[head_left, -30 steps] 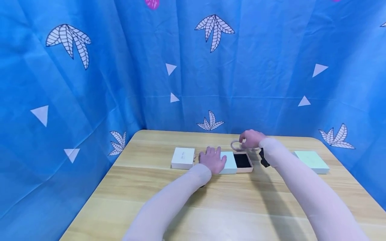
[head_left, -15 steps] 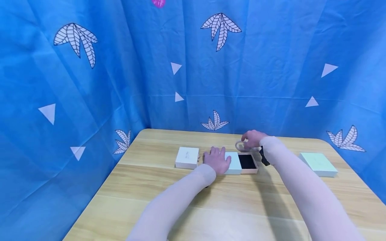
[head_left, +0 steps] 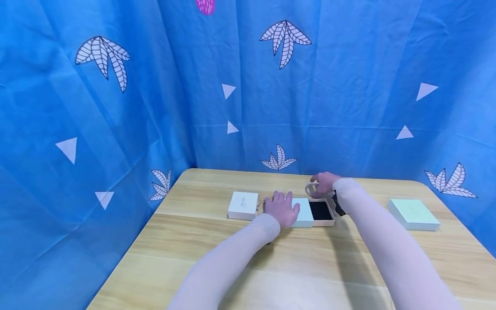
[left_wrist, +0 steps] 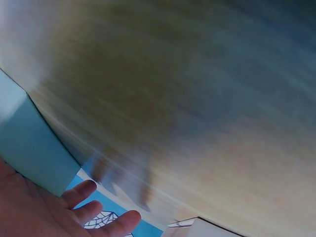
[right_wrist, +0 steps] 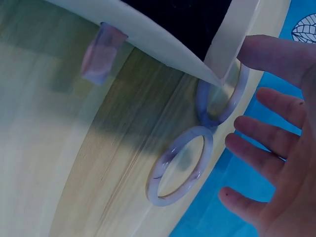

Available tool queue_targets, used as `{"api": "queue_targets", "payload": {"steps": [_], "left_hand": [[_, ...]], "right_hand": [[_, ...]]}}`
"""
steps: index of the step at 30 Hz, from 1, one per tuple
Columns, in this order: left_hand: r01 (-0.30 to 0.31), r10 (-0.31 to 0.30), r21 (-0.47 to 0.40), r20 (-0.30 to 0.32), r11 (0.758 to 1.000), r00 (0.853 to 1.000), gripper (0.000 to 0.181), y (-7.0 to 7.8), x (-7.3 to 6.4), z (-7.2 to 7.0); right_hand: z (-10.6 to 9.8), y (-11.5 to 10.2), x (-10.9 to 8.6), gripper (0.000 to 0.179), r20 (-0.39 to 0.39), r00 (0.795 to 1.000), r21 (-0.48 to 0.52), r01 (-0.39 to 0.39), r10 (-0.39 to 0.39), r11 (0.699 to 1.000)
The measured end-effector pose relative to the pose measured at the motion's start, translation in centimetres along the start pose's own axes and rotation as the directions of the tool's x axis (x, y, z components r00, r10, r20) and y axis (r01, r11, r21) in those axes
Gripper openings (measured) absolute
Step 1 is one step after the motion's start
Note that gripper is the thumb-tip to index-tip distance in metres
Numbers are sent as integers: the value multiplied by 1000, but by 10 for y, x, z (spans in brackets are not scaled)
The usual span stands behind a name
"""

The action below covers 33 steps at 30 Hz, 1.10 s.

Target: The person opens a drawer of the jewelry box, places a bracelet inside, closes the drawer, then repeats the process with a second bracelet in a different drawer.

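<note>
A pale blue sleeve box [head_left: 303, 214] lies mid-table, its cream drawer [head_left: 323, 223] pulled out to the right and showing a black lining. My left hand [head_left: 280, 209] rests on the sleeve's left part with fingers spread, hiding that end. Behind the drawer my right hand [head_left: 326, 184] reaches over two pale lilac marbled bangles, fingers apart. In the right wrist view, one bangle [right_wrist: 205, 106] is partly behind the drawer's corner, with the thumb overlapping its edge. The other bangle [right_wrist: 160, 197] lies beside it on the table. A pink ribbon tab [right_wrist: 102, 53] sticks out from the drawer.
A white box [head_left: 243, 206] with small lettering sits left of the left hand. Toward the table's right side is a pale green box [head_left: 414, 213]. A blue patterned curtain [head_left: 348, 86] hangs behind and beside the wooden table [head_left: 174, 241].
My right hand has shifted slightly left, closer over the left bangle. The left hand stays on the sleeve. The whole head view has swung a little, so everything sits further right in it.
</note>
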State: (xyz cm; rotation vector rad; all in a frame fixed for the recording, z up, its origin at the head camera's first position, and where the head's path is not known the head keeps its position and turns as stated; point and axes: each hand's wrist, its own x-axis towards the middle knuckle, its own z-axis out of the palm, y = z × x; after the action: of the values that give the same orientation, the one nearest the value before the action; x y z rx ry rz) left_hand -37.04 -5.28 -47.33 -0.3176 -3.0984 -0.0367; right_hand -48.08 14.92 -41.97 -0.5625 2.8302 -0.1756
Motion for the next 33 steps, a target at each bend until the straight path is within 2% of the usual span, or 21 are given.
{"api": "queue_targets", "payload": {"steps": [8, 24, 33], "left_hand": [[6, -6, -5, 9, 1000, 1000, 71, 2, -1, 0], [17, -17, -9, 16, 1000, 1000, 71, 3, -3, 3], [21, -21, 2, -9, 1000, 1000, 70, 3, -2, 2]], "right_hand": [[7, 2, 3, 72, 5, 1000, -3, 29, -29, 1000], [14, -1, 4, 72, -15, 1000, -3, -6, 6, 1000], [12, -2, 5, 66, -26, 1000, -19, -9, 8, 1000]]}}
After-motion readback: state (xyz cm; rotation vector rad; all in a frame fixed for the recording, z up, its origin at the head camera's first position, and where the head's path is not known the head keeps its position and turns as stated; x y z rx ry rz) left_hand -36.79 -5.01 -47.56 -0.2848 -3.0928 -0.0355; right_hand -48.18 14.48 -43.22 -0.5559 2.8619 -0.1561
